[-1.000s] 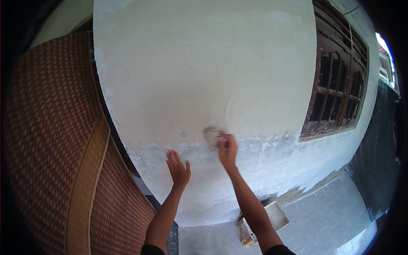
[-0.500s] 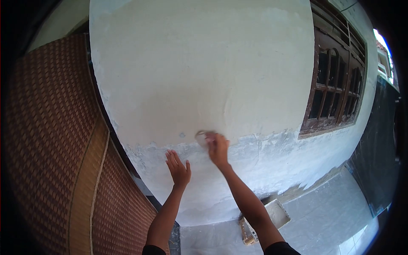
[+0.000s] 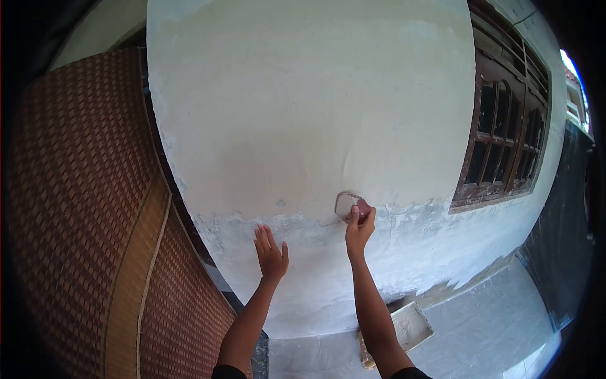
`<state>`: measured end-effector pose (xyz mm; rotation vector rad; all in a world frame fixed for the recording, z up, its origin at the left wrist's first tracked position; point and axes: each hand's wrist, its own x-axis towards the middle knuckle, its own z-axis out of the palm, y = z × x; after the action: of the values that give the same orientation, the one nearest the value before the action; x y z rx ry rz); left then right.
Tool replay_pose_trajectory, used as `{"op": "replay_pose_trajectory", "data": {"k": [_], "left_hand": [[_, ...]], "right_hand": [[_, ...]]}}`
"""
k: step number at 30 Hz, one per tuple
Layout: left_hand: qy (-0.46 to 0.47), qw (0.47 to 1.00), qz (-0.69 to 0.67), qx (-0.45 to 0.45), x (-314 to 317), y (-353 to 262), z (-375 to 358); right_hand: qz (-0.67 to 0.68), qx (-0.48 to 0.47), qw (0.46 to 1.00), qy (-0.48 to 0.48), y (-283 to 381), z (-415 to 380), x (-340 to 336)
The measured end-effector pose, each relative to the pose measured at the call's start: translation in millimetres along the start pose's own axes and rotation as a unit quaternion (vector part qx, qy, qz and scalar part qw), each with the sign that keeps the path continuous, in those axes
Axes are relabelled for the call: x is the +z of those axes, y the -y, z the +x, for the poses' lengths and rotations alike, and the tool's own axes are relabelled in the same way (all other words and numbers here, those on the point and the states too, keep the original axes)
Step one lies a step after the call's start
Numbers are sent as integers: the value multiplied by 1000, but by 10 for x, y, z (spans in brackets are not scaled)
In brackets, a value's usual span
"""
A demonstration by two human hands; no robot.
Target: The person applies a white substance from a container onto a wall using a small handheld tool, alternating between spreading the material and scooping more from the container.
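My right hand (image 3: 360, 234) grips a small flat putty scraper (image 3: 346, 204), pale on its blade and reddish-brown where my fingers hold it. The scraper is at the wall (image 3: 309, 114), along the ragged line where the cream upper coat meets the whitish-grey lower part. To its left, my left hand (image 3: 271, 256) is open against the lower part of the wall, fingers stretched upward and thumb apart. A small grey chip mark (image 3: 281, 203) shows just above the left fingertips.
On the grey tiled floor (image 3: 480, 316), a tray smeared with plaster (image 3: 411, 325) is partly hidden behind my right forearm. A woven brown panel (image 3: 76, 189) stands along the left. Up to the right is a brown wooden window (image 3: 502, 126), with a dark sheet (image 3: 562, 221) beyond it.
My right hand has moved the scraper to the right along the ragged line, and its blade now shows more clearly. My left hand stays at about the same place on the wall.
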<state>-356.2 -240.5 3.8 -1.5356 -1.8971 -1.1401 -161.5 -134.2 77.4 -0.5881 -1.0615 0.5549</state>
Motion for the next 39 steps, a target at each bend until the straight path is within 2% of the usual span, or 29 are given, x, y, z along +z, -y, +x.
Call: {"op": "replay_pose_trajectory", "data": {"k": [1, 4, 5, 7, 9, 10, 11, 13, 14, 15, 17, 19, 21, 23, 24, 25, 27, 29, 30, 31, 33, 34, 35, 37, 38, 39], "left_hand": [[-2, 1000, 1, 0, 7, -4, -4], [-16, 1000, 6, -1, 72, -42, -1], [-29, 999, 13, -6, 94, -50, -2], [-21, 1000, 11, -6, 86, -58, -1], [-20, 1000, 10, -11, 50, -31, 7], [-10, 1000, 6, -8, 28, -18, 3], [0, 1000, 0, -4, 16, -14, -2], [-7, 1000, 1, -3, 32, -10, 3], [-14, 1000, 2, 1, 47, -20, -9], [-11, 1000, 1, 3, 57, -38, -16], [-19, 1000, 13, -7, 66, -50, -4], [-11, 1000, 8, -5, 37, -31, -7], [-5, 1000, 3, -8, 16, -9, -12], [-10, 1000, -1, 0, 32, -14, -3], [-9, 1000, -2, 1, 51, -23, -8], [-17, 1000, 4, -3, 74, -31, -9], [-24, 1000, 10, -5, 94, -37, -17], [-21, 1000, 1, 3, 64, -10, -13], [-24, 1000, 2, 1, 33, 10, -6], [-1, 1000, -11, 4, 1, 30, -5], [22, 999, -25, 3, -20, 33, -31], [7, 1000, -16, 4, -10, 18, -33], [-9, 1000, -8, 8, 8, -8, -17], [-15, 1000, 0, 1, 77, -44, -14], [-25, 1000, 10, -9, 105, -47, -10], [-23, 1000, 9, -6, 106, -51, -9]], "right_hand": [[40, 29, 999, 5, 71, -31, -9], [-131, -149, 968, 156, 145, -170, 166], [-186, -170, 949, 190, 196, -176, 218], [-182, -164, 964, 106, 74, -90, 197], [-106, -73, 992, 12, 40, 23, 56], [-38, -59, 996, -49, 50, 29, 47], [-37, -60, 996, -46, 51, 15, 70], [-53, -84, 992, 77, 128, -67, 151], [-97, -126, 978, 133, 186, -118, 209], [-166, -204, 953, 151, 332, -147, 264], [-220, -217, 944, 112, 162, -62, 269], [-93, -61, 993, 25, 55, 90, 124], [-2, -4, 997, -82, 157, 109, 19], [22, 7, 1000, -21, 210, -12, 94], [-60, -64, 995, 46, 115, -97, 156], [-170, -142, 967, 125, 201, -162, 199], [-228, -191, 945, 138, 147, -196, 248], [-146, -87, 985, 37, -95, -16, 80], [-50, -10, 999, -20, -149, 49, -37], [1, 45, 996, -81, -7, 106, -157], [91, 57, 984, -142, 306, 106, -240], [7, 30, 997, -73, 138, 88, -295], [-18, -19, 1000, -11, -100, 67, -251], [-155, -100, 973, 138, -41, -32, -159], [-253, -177, 938, 156, 3, -22, -145], [-255, -176, 938, 153, -68, 41, -220]]}}
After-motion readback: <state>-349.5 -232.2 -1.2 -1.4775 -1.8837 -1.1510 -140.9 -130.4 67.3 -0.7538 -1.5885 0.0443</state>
